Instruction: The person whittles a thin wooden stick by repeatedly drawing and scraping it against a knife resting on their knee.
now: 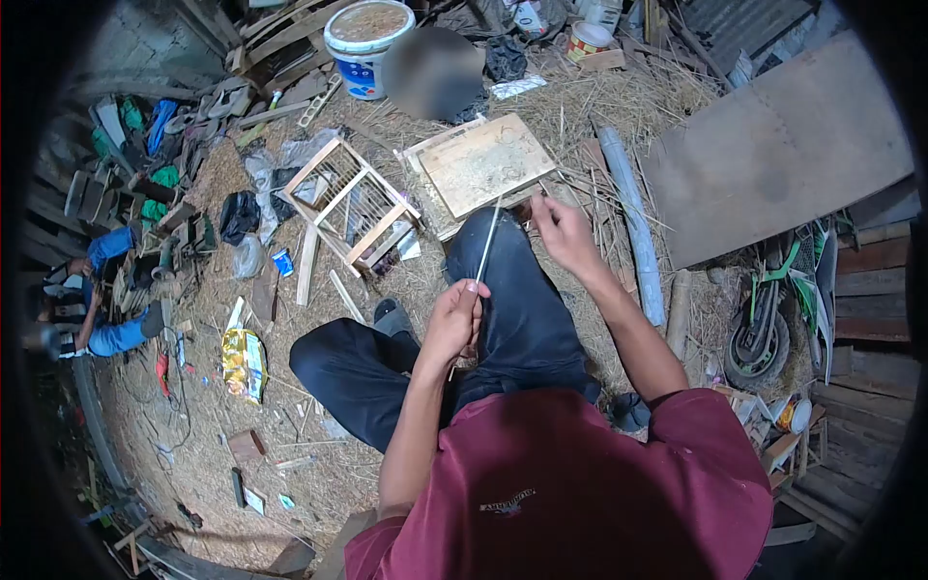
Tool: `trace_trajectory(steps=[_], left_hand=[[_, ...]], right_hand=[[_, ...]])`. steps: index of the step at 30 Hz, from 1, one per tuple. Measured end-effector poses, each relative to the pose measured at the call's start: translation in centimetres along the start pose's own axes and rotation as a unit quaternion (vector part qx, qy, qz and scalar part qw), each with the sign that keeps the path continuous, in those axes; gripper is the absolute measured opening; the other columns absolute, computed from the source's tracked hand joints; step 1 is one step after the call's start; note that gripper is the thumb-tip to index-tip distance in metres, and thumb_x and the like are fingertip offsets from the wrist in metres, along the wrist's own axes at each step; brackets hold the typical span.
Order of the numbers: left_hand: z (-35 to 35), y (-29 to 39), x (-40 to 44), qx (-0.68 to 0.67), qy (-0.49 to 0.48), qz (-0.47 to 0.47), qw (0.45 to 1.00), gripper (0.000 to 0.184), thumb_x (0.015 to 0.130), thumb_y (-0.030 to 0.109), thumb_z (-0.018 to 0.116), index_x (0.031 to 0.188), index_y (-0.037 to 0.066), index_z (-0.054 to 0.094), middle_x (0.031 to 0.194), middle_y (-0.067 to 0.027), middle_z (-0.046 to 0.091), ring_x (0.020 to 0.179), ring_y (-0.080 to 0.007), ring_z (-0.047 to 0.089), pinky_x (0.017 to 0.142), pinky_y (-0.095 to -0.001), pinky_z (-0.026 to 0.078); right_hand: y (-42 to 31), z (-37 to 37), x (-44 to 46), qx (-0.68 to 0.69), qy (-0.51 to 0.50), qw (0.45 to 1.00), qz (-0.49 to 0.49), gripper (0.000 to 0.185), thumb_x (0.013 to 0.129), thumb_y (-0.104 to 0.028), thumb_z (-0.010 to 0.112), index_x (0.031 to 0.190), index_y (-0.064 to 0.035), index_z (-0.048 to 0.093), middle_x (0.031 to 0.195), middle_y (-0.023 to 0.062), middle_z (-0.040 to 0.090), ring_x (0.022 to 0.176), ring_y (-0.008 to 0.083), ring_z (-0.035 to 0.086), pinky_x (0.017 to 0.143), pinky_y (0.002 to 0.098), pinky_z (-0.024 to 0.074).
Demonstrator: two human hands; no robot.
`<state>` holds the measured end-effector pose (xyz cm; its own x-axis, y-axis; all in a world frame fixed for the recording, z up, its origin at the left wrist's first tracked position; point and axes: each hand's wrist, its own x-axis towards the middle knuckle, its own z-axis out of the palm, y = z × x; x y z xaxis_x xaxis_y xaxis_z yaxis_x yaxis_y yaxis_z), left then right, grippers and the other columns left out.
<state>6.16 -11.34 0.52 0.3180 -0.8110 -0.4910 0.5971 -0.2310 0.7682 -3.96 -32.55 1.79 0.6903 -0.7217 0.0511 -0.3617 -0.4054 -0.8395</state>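
Observation:
My left hand (pixel 454 324) is closed around a thin pale stick (pixel 487 244), which slants up over my right thigh. The stick looks like a narrow strip of bamboo or wood. To the right of its upper end, my right hand (pixel 563 235) is closed with thumb and fingers pinched together. Something small and dark shows by its fingertips, too unclear to name. Just beyond my knee lies a wooden board (pixel 488 164), dusted with shavings. A small wooden frame with thin bars (pixel 353 205), like a cage, rests tilted on the ground left of the board.
Straw and shavings cover the ground. A grey pole (pixel 633 227) and a large flat panel (pixel 783 145) lie right, near a motorbike wheel (pixel 757 350). A bucket (pixel 368 48) stands at the back. A yellow packet (pixel 244 362) lies left; another person (pixel 121 333) sits at far left.

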Motion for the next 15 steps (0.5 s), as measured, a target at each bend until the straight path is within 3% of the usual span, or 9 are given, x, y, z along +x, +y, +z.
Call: trace_trajectory(steps=[1, 2, 6, 8, 14, 15], left_hand=[[0.2, -0.3, 1.1, 0.033, 0.02, 0.01, 0.999, 0.027, 0.104, 0.025, 0.041, 0.097, 0.005, 0.057, 0.057, 0.0057, 0.037, 0.041, -0.0041, 0.029, 0.037, -0.0236, 0.024], [0.6, -0.6, 2.0, 0.066, 0.04, 0.02, 0.997, 0.026, 0.104, 0.025, 0.041, 0.097, 0.005, 0.057, 0.057, 0.0064, 0.036, 0.04, -0.0041, 0.028, 0.037, -0.0232, 0.022], [1.1, -2.0, 5.0, 0.2, 0.065, 0.082, 0.974, 0.028, 0.104, 0.023, 0.041, 0.095, 0.004, 0.06, 0.059, 0.0057, 0.041, 0.044, -0.0046, 0.033, 0.04, -0.0241, 0.026], [1.1, -2.9, 6.2, 0.3, 0.08, 0.141, 0.94, 0.03, 0.103, 0.021, 0.041, 0.092, 0.003, 0.062, 0.06, 0.0047, 0.043, 0.051, -0.0046, 0.038, 0.047, -0.0244, 0.03], [0.9, -3.8, 5.4, 0.3, 0.077, 0.153, 0.938, 0.028, 0.103, 0.02, 0.042, 0.091, 0.004, 0.061, 0.059, 0.007, 0.041, 0.053, -0.0032, 0.035, 0.048, -0.0242, 0.027], [1.0, -3.5, 4.9, 0.304, 0.078, 0.142, 0.939, 0.027, 0.102, 0.018, 0.043, 0.09, 0.002, 0.061, 0.061, 0.0019, 0.045, 0.056, -0.0067, 0.04, 0.052, -0.0267, 0.032]], right_hand=[[0.5, -0.2, -0.5, -0.028, -0.028, 0.999, 0.014, 0.056, 0.099, -0.047, 0.048, 0.078, 0.0032, 0.061, 0.06, 0.0176, 0.058, 0.057, 0.0278, 0.06, 0.057, 0.0403, 0.0444], [1.0, 0.1, -1.2, -0.067, -0.059, 0.996, 0.004, 0.06, 0.1, -0.05, 0.041, 0.075, 0.0011, 0.061, 0.064, 0.0244, 0.059, 0.06, 0.039, 0.061, 0.058, 0.046, 0.0457], [2.4, 1.4, -2.9, -0.201, -0.104, 0.968, -0.104, 0.056, 0.096, -0.051, 0.046, 0.075, -0.0014, 0.062, 0.065, 0.0266, 0.061, 0.063, 0.0445, 0.062, 0.056, 0.0537, 0.0476], [2.8, 1.4, -2.9, -0.232, -0.118, 0.96, -0.104, 0.056, 0.096, -0.051, 0.046, 0.076, -0.0017, 0.063, 0.066, 0.0261, 0.062, 0.064, 0.045, 0.063, 0.057, 0.0534, 0.0487], [2.9, 1.3, -2.4, -0.27, -0.158, 0.946, -0.082, 0.058, 0.097, -0.052, 0.045, 0.079, -0.0004, 0.065, 0.069, 0.0256, 0.064, 0.067, 0.0458, 0.064, 0.061, 0.0528, 0.0517], [2.8, 1.2, -2.4, -0.273, -0.164, 0.944, -0.084, 0.058, 0.097, -0.052, 0.045, 0.08, -0.0001, 0.065, 0.069, 0.0258, 0.064, 0.068, 0.0457, 0.064, 0.062, 0.053, 0.0519]])
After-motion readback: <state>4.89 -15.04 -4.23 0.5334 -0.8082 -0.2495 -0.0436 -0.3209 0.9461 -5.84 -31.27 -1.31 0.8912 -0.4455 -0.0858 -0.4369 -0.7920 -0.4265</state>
